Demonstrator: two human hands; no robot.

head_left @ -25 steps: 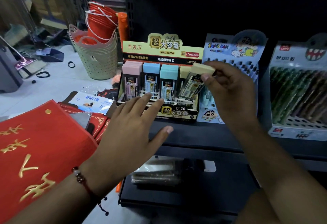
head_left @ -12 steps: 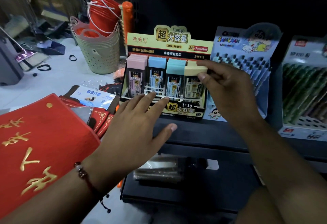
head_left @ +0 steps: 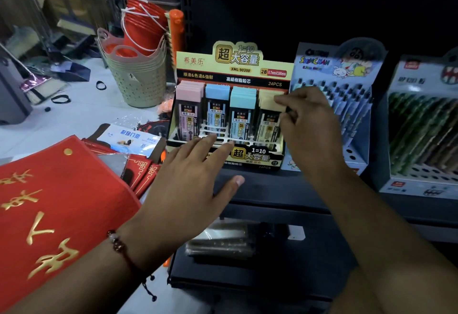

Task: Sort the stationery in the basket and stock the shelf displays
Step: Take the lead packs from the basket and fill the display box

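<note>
Right hand [head_left: 307, 125] pinching yellow case [head_left: 269, 115], left hand [head_left: 190, 184] spread, steadying box [head_left: 250, 156] just ahead; push case straight down, don't tilt neighbours.

The yellow pack [head_left: 269, 121], held up and tilted before, now stands in the right slot of the lead box [head_left: 233, 110], right hand [head_left: 307, 125] touching its top.

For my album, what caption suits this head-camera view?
Right hand seats a yellow lead case in the display box; left hand steadies its front.
</note>
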